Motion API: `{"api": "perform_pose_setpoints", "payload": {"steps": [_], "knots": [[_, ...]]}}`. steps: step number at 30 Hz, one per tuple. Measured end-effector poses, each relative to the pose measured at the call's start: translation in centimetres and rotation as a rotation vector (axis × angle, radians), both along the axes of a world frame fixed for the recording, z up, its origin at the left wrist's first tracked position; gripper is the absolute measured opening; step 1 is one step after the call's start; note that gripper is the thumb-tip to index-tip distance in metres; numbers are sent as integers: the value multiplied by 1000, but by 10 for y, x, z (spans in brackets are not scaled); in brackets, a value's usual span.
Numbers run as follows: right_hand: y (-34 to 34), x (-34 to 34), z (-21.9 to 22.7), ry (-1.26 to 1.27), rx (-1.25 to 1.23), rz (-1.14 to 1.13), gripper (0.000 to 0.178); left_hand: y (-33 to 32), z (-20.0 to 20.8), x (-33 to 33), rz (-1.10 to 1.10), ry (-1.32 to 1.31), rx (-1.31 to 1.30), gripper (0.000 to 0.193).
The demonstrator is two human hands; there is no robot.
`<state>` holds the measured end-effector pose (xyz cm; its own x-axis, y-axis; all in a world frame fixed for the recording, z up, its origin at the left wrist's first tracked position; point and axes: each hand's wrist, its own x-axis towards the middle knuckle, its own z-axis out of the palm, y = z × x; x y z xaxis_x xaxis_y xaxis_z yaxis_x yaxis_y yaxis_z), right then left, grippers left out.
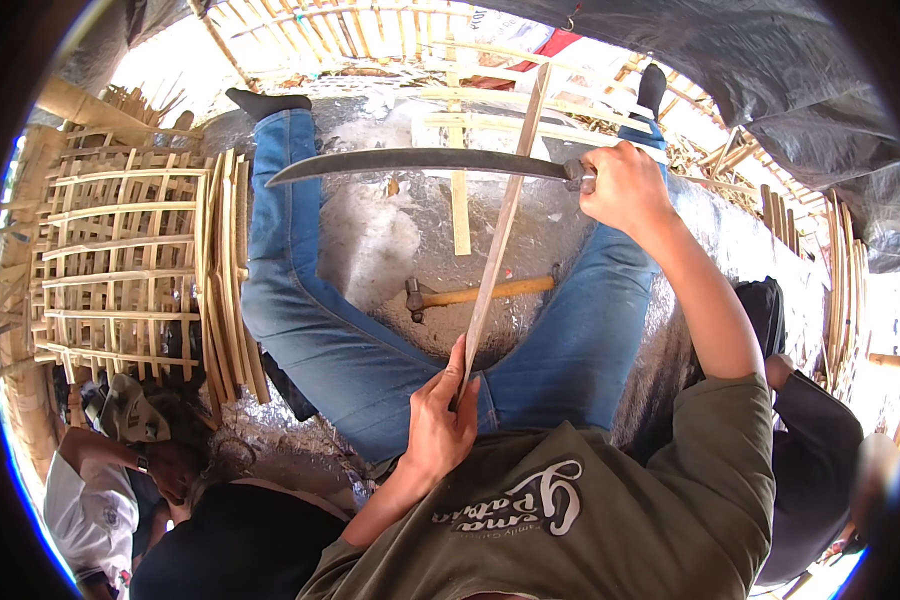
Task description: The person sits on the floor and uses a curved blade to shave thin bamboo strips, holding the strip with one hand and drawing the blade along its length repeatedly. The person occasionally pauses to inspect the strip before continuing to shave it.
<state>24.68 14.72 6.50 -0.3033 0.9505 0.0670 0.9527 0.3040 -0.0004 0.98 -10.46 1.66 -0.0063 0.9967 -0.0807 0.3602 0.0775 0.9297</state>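
Note:
My right hand (625, 185) is closed round the handle of a long, curved machete (420, 162). Its dark blade reaches left across both my shins' span, its tip near my left leg. A long, narrow bamboo strip (505, 225) slants up and away from my lap, held at its near end by my closed left hand (442, 415). The blade crosses the strip near its upper part; whether they touch I cannot tell. Between my legs, a hammer (480, 292) with a wooden handle lies on the ground, partly behind the strip.
Woven bamboo lattice panels (120, 260) stand at the left. More bamboo strips (460, 190) lie ahead between my feet. Dark plastic sheeting (750, 90) hangs at the upper right. People sit close by, at lower left (120, 490) and at right (810, 450).

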Motion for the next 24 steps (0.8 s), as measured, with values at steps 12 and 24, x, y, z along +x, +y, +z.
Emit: {"api": "perform_pose_setpoints", "payload": {"steps": [12, 24], "knots": [[10, 2, 0, -64, -57, 15, 25, -2, 10, -2, -17, -55, -43, 57], [9, 27, 7, 76, 14, -105, 22, -8, 9, 3, -56, -120, -7, 56]]}}
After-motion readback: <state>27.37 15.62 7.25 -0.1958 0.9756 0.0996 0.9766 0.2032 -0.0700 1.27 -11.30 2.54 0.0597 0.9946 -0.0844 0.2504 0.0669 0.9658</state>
